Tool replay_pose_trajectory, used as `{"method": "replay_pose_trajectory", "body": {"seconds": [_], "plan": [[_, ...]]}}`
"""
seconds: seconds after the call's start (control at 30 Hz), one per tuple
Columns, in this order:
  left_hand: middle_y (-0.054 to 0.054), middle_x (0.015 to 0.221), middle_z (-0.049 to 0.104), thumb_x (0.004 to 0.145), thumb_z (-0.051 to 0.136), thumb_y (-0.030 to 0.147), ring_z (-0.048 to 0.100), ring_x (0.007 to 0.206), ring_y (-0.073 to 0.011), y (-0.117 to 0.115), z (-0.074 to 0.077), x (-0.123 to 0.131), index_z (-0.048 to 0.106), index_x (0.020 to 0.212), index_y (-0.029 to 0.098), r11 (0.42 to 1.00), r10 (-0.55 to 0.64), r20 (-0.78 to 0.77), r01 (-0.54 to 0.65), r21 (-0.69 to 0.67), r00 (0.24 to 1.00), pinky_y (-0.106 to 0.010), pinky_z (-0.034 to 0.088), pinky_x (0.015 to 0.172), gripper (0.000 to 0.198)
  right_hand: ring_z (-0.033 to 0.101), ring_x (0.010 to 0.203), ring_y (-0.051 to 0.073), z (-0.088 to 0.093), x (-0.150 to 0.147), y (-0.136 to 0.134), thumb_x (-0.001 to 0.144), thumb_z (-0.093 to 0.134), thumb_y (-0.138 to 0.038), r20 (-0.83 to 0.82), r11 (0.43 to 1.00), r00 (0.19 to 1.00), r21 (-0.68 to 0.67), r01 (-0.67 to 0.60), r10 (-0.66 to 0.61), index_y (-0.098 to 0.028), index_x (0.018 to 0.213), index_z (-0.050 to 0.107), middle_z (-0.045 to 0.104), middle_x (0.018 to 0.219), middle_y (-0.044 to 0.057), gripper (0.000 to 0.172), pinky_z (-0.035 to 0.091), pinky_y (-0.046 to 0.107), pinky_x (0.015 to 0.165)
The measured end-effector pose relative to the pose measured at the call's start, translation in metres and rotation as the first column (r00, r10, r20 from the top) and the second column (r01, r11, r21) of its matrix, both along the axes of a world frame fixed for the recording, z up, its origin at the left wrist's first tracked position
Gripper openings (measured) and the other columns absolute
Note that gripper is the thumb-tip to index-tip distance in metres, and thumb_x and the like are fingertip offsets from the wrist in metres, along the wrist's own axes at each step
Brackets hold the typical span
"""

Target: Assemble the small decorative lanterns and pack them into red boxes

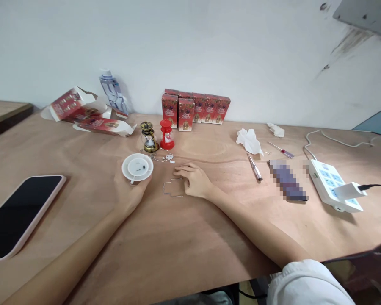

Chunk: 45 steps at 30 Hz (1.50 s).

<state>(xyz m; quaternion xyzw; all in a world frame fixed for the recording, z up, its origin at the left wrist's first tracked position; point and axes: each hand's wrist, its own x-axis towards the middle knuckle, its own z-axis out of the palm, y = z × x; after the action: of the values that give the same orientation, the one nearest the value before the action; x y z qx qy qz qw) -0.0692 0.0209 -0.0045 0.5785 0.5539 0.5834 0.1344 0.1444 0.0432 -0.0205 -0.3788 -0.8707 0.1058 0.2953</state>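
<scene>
My left hand [131,192] is closed around a round white plastic piece [137,166], whose flat face with a small dark switch points up toward me. My right hand [197,180] rests on the table, its fingers stretched out to the left and the thumb tucked beneath. Right by the thumb lies a bent metal wire frame [173,195]; I cannot tell whether the hand touches it. Behind the white piece stand a bronze-coloured miniature lantern [150,142] and a red one [167,137]. Small white parts [169,157] and another wire lie in front of them.
Several red printed boxes [186,115] stand against the wall. Torn packaging [98,123] and a water bottle [113,91] are at the back left, a phone [22,212] at the left. Screwdrivers [254,167], crumpled tissue [249,140] and a power strip [333,184] occupy the right.
</scene>
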Motion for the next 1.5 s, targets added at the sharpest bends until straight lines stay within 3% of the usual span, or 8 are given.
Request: {"method": "replay_pose_trajectory", "body": {"seconds": [0.17, 0.33, 0.63, 0.9, 1.07, 1.2, 1.33, 1.5], "plan": [[-0.006, 0.106, 0.064, 0.072, 0.065, 0.031, 0.062, 0.097, -0.0239, -0.005, 0.005, 0.002, 0.055, 0.105, 0.022, 0.998, -0.042, -0.153, 0.048, 0.036, 0.987, -0.043, 0.052, 0.086, 0.036, 0.063, 0.088, 0.021, -0.003, 0.001, 0.003, 0.073, 0.047, 0.004, -0.095, 0.998, 0.995, 0.04, 0.047, -0.043, -0.015, 0.094, 0.07, 0.072, 0.094, 0.009, 0.036, 0.053, 0.036, 0.081], [-0.006, 0.106, 0.063, 0.073, 0.063, 0.026, 0.062, 0.097, -0.0224, -0.004, 0.003, 0.0, 0.053, 0.106, 0.022, 0.995, -0.069, -0.162, 0.08, 0.06, 0.984, -0.039, 0.051, 0.085, 0.035, 0.066, 0.083, 0.021, -0.004, 0.003, 0.004, 0.084, 0.049, -0.008, -0.184, 0.988, 0.971, -0.01, 0.156, -0.155, -0.018, 0.091, 0.065, 0.072, 0.09, 0.008, 0.02, 0.054, 0.035, 0.074], [-0.006, 0.105, 0.062, 0.071, 0.064, 0.021, 0.06, 0.098, -0.0241, -0.005, -0.001, -0.001, 0.054, 0.106, 0.023, 0.992, -0.093, -0.263, 0.113, 0.063, 0.96, -0.04, 0.048, 0.085, 0.036, 0.069, 0.081, 0.016, 0.003, 0.001, -0.002, 0.085, 0.056, -0.02, -0.482, 0.987, 0.863, -0.119, 0.107, -0.152, -0.02, 0.091, 0.061, 0.07, 0.089, 0.006, 0.008, 0.059, 0.031, 0.075], [-0.007, 0.105, 0.064, 0.076, 0.061, 0.022, 0.059, 0.1, -0.0264, -0.011, 0.01, 0.002, 0.054, 0.105, 0.02, 0.995, -0.094, -0.417, 0.103, 0.0, 0.904, -0.041, 0.044, 0.084, 0.03, 0.069, 0.077, 0.014, -0.005, -0.001, 0.006, 0.08, 0.056, -0.016, -0.422, 0.963, 0.889, -0.258, 0.073, -0.18, -0.019, 0.088, 0.062, 0.07, 0.084, 0.003, 0.01, 0.058, 0.03, 0.075], [-0.006, 0.105, 0.063, 0.075, 0.059, 0.021, 0.058, 0.1, -0.0278, -0.011, 0.008, 0.003, 0.054, 0.106, 0.022, 0.995, -0.102, -0.457, 0.088, -0.052, 0.883, -0.041, 0.041, 0.081, 0.031, 0.069, 0.075, 0.014, 0.007, -0.002, -0.004, 0.083, 0.058, -0.02, -0.487, 0.976, 0.852, -0.185, 0.113, -0.191, -0.02, 0.086, 0.062, 0.071, 0.083, 0.003, 0.005, 0.058, 0.029, 0.071], [-0.007, 0.108, 0.062, 0.07, 0.057, 0.016, 0.056, 0.103, -0.0298, -0.012, 0.005, 0.004, 0.053, 0.109, 0.024, 0.995, -0.084, -0.561, 0.037, -0.095, 0.824, -0.044, 0.037, 0.081, 0.039, 0.069, 0.077, 0.016, 0.012, -0.011, -0.022, 0.086, 0.057, -0.022, -0.57, 0.988, 0.815, 0.031, 0.151, -0.107, -0.022, 0.084, 0.062, 0.07, 0.081, 0.003, 0.005, 0.058, 0.031, 0.073], [-0.008, 0.11, 0.061, 0.069, 0.058, 0.018, 0.055, 0.102, -0.0309, -0.013, 0.004, 0.005, 0.052, 0.113, 0.025, 0.996, -0.049, -0.65, -0.012, -0.088, 0.758, -0.045, 0.033, 0.082, 0.045, 0.068, 0.077, 0.016, 0.011, -0.024, -0.036, 0.089, 0.054, -0.017, -0.524, 0.964, 0.849, 0.253, 0.077, 0.07, -0.023, 0.091, 0.064, 0.07, 0.082, 0.003, 0.012, 0.057, 0.029, 0.069], [-0.009, 0.112, 0.061, 0.071, 0.058, 0.021, 0.055, 0.101, -0.0303, -0.014, 0.005, 0.007, 0.052, 0.115, 0.025, 0.999, -0.03, -0.675, -0.006, -0.051, 0.737, -0.043, 0.032, 0.082, 0.044, 0.066, 0.08, 0.013, 0.012, -0.028, -0.04, 0.092, 0.049, -0.017, -0.458, 0.96, 0.875, 0.278, -0.027, 0.157, -0.02, 0.103, 0.065, 0.068, 0.088, 0.006, 0.019, 0.057, 0.025, 0.069]]}}
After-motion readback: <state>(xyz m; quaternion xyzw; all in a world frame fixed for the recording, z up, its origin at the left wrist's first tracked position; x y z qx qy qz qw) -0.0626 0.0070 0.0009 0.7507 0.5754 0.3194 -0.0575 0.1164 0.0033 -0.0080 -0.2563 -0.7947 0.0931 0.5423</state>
